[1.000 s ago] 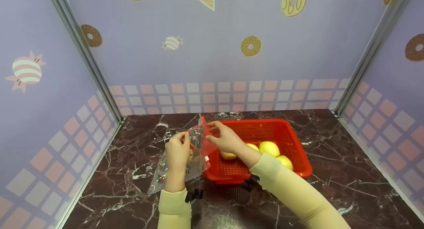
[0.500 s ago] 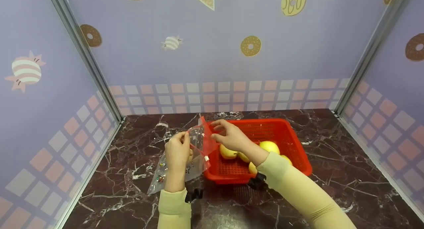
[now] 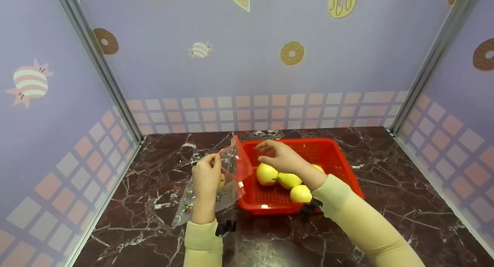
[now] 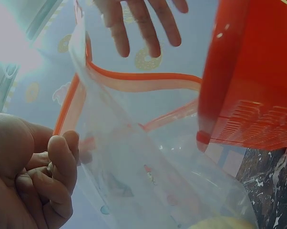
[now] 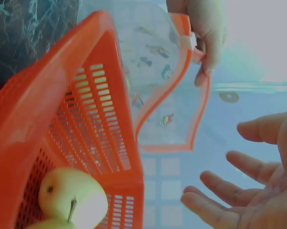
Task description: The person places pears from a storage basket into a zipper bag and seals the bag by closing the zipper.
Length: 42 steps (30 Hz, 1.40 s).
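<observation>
My left hand (image 3: 205, 178) pinches the red zip edge of a clear zip bag (image 3: 227, 199) printed with small coloured pictures. The bag's mouth gapes toward the right, its white slider (image 3: 241, 185) at the near end. In the left wrist view a yellow fruit (image 4: 222, 223) shows low in the bag. Over the red basket (image 3: 270, 209) is my right hand (image 3: 283, 158), holding nothing, its fingers apart and relaxed. Several yellow pears (image 3: 267, 174) lie in the basket beneath it; the right forearm hides part of them. A pear (image 5: 73, 198) shows large in the right wrist view.
The basket's left rim stands right beside the bag's mouth. Dark marbled tabletop (image 3: 146, 228) surrounds both. Printed wall panels (image 3: 247, 74) close off the back and both sides, with metal corner posts (image 3: 115, 89).
My right hand has drawn away from the bag's mouth, moving right over the basket and uncovering more pears. The left hand and the bag have stayed in place.
</observation>
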Motion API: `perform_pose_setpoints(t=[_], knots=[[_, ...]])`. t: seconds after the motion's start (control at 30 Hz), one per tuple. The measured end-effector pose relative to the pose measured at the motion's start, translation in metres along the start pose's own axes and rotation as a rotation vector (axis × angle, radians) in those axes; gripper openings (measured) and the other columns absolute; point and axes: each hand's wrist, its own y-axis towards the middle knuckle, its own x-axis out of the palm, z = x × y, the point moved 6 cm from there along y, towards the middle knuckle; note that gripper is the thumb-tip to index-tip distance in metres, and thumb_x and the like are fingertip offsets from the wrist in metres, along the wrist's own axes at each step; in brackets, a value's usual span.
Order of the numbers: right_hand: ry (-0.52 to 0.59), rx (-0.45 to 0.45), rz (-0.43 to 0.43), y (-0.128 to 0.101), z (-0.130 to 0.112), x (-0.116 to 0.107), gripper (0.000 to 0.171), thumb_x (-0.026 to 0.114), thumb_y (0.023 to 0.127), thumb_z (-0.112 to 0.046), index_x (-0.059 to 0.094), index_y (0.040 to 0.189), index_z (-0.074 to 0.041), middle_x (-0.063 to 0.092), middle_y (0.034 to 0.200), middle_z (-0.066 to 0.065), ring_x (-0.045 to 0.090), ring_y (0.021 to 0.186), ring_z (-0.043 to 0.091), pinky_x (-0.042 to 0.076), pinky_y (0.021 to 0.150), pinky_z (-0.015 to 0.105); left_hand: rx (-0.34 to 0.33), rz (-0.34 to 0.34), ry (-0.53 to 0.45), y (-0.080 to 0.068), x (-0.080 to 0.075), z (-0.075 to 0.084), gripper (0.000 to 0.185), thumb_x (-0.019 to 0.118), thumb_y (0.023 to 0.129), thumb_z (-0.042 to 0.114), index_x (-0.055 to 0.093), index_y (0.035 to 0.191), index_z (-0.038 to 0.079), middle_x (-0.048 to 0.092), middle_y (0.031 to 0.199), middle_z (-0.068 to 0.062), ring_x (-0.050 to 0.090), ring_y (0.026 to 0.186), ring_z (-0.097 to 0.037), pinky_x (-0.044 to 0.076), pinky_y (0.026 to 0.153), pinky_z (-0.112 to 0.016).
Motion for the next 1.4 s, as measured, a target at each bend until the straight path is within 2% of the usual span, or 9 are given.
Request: perform_pose_setpoints(t=[0.27,0.5,0.6,0.73,0.87,0.97,1.1,1.3,1.4], knots=[[-0.16,0.022,-0.177,-0.005,0.014,-0.003,0.035,0.068,0.097,-0.023,0.067,0.13,-0.012,0.065,0.137,0.017,0.059,0.131,0.038,0.047,0.11,0.055,0.003,-0.001,0.005,0.0,0.0,0.0,0.024,0.064,0.099,0.021,0.08,0.106,0.005,0.074,0.077,-0.01,0.07,0.072,-0.03,0.057,0.072,-0.049],[-0.275,0.136,-0.299,-0.008,0.032,-0.004,0.044,0.075,0.091,-0.028,0.068,0.132,-0.013,0.062,0.143,0.018,0.056,0.136,0.038,0.046,0.111,0.055,-0.011,-0.012,0.004,0.0,0.0,0.0,0.025,0.063,0.1,0.022,0.08,0.108,0.005,0.074,0.078,-0.01,0.071,0.074,-0.03,0.057,0.073,-0.048],[-0.311,0.169,-0.321,-0.009,0.038,-0.004,0.044,0.076,0.091,-0.028,0.068,0.131,-0.012,0.063,0.141,0.019,0.06,0.13,0.037,0.052,0.103,0.053,-0.016,-0.011,0.002,0.0,-0.001,0.0,0.025,0.063,0.1,0.023,0.08,0.108,0.006,0.074,0.079,-0.011,0.072,0.076,-0.031,0.057,0.075,-0.049],[-0.346,0.24,-0.349,-0.009,0.047,-0.004,0.046,0.077,0.089,-0.027,0.067,0.132,-0.013,0.062,0.142,0.019,0.065,0.12,0.035,0.059,0.082,0.051,-0.012,-0.006,0.004,0.0,-0.001,0.0,0.025,0.064,0.099,0.022,0.08,0.107,0.006,0.074,0.08,-0.011,0.071,0.075,-0.031,0.057,0.074,-0.049],[-0.39,0.32,-0.374,-0.007,0.056,-0.001,0.047,0.079,0.087,-0.028,0.068,0.132,-0.017,0.062,0.14,0.017,0.066,0.116,0.032,0.06,0.077,0.052,-0.007,-0.003,0.006,0.0,-0.001,0.0,0.024,0.064,0.099,0.022,0.08,0.105,0.005,0.074,0.078,-0.01,0.07,0.072,-0.029,0.056,0.071,-0.048],[-0.416,0.348,-0.386,-0.006,0.061,0.002,0.049,0.08,0.086,-0.027,0.068,0.133,-0.018,0.063,0.137,0.014,0.065,0.115,0.03,0.06,0.08,0.054,-0.007,-0.005,0.007,0.0,0.0,0.0,0.024,0.064,0.099,0.022,0.08,0.105,0.005,0.074,0.078,-0.01,0.069,0.071,-0.029,0.056,0.071,-0.047],[-0.454,0.347,-0.381,-0.004,0.062,0.004,0.052,0.081,0.086,-0.027,0.067,0.135,-0.016,0.062,0.141,0.013,0.064,0.12,0.033,0.059,0.084,0.056,-0.01,-0.008,0.008,0.001,0.0,0.0,0.025,0.064,0.099,0.022,0.08,0.106,0.005,0.075,0.081,-0.011,0.07,0.073,-0.029,0.056,0.073,-0.048],[-0.505,0.32,-0.368,-0.001,0.065,0.005,0.061,0.08,0.087,-0.026,0.06,0.142,-0.01,0.058,0.147,0.015,0.057,0.134,0.036,0.049,0.106,0.055,-0.01,-0.019,0.011,0.001,0.001,-0.001,0.024,0.064,0.099,0.021,0.08,0.107,0.005,0.071,0.073,-0.009,0.063,0.062,-0.024,0.053,0.062,-0.041],[-0.51,0.325,-0.376,0.0,0.069,0.006,0.064,0.079,0.087,-0.025,0.057,0.145,-0.008,0.057,0.148,0.015,0.054,0.137,0.036,0.044,0.113,0.054,-0.007,-0.018,0.005,0.0,0.001,0.0,0.023,0.064,0.099,0.019,0.08,0.106,0.004,0.069,0.07,-0.008,0.059,0.058,-0.022,0.05,0.059,-0.039]])
